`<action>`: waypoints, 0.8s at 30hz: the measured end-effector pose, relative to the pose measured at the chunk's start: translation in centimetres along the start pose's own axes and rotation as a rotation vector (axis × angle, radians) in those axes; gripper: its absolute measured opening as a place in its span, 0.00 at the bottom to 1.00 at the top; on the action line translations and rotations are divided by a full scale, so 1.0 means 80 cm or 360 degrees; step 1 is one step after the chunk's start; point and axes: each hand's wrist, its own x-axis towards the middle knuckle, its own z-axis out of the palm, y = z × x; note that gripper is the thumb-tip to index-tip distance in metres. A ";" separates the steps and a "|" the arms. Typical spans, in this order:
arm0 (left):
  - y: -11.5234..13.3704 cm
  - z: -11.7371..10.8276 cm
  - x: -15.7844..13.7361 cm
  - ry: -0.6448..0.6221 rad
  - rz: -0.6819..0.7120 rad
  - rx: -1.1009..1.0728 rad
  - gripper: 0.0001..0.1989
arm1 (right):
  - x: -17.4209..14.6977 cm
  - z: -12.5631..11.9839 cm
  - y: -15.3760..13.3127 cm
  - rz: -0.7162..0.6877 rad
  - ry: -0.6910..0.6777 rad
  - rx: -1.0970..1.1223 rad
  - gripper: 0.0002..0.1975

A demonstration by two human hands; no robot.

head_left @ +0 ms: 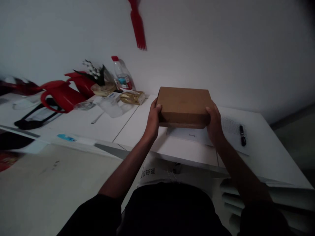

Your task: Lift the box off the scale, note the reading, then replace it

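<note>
We hold a flat brown cardboard box [184, 105] between our two hands, just above the white worktop [265, 154] and over a white sheet of paper [189, 135] that lies under its near edge. Our left hand [153, 122] clasps the box's left end, thumb on the lid and fingers wrapped under; our right hand [214, 124] does the same at the right end, so both sets of fingers are pressed against the cardboard. To handle it well, we judge that the box should be kept level, with even pressure at both ends.

Right of the box a black marker pen [242, 135] rests on a printed sheet, close enough to be knocked. The worktop's near edge runs just below our wrists, and its right corner is bare. Further left there is less room: a small gold packet [133, 97], a clear plastic cup [110, 106], a clear plastic bottle with a red cap [122, 73] and a red jug [61, 95] crowd the worktop by the wall.
</note>
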 end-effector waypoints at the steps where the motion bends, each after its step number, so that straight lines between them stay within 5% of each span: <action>1: 0.004 -0.006 0.000 0.0022 -0.0001 -0.0002 0.28 | 0.001 0.008 -0.001 0.0032 -0.0014 0.0042 0.29; 15: 0.042 -0.113 -0.012 0.0484 0.0039 0.0114 0.30 | 0.010 0.138 0.003 0.0198 -0.0464 0.0408 0.30; 24: 0.037 -0.165 -0.028 0.0678 0.0046 0.0187 0.30 | -0.002 0.197 0.031 0.0323 -0.0650 0.0463 0.29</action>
